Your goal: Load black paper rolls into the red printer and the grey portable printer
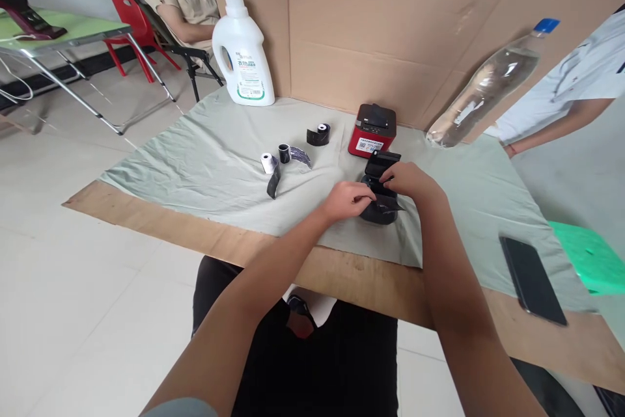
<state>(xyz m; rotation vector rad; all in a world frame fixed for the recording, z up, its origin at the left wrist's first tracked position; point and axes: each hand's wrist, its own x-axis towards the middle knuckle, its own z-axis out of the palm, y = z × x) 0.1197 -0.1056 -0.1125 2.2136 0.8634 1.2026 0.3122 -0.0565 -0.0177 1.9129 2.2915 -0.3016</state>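
Note:
In front of me a small black printer [374, 215] sits on the cloth with its lid [383, 162] raised. A dark, shiny strip of paper [389, 205] lies over its front and sticks out to the right. My left hand [347, 200] is closed at the printer's left side, its fingertips pinching the strip's left edge. My right hand [409, 180] curls down from the right, fingers pressed together at the open compartment; what they grip is hidden. Just behind stands a red and black box-shaped device [368, 140] with a white label.
Several small paper rolls [266, 163] with dark loose tails lie left of the printer. A white detergent bottle [244, 62] and a tilted water bottle [483, 95] stand by the cardboard wall [356, 46]. A phone [533, 280] lies right. Two people are beyond the table.

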